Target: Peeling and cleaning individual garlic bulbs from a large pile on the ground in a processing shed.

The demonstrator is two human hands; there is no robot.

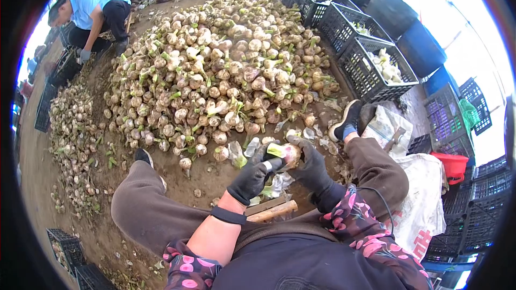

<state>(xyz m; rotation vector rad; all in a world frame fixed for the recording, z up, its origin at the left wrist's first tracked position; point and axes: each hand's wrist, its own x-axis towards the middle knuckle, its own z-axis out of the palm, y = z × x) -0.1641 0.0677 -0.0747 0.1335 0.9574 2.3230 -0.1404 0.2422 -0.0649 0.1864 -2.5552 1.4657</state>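
Observation:
Between my two gloved hands, above my lap, is a garlic bulb (292,155) with a cut green-white stem pointing left. My right hand (312,165), in a dark glove, is closed around the bulb's right side. My left hand (254,175), gloved too, is closed on a small tool with a pale, shiny part (267,165); its kind cannot be told. The left fingers lie against the stem. Beyond the hands a large heap of garlic bulbs (217,68) covers the ground. Peeled skins and leaf scraps (278,183) lie under the hands.
Black plastic crates (373,76) stand in a row at the upper right, the nearest holding peeled white garlic. A co-worker (94,12) crouches at the upper left, another person behind. A white woven sack (419,193) and a red plastic container (451,167) are at my right. Wooden pieces (274,211) lie between my legs.

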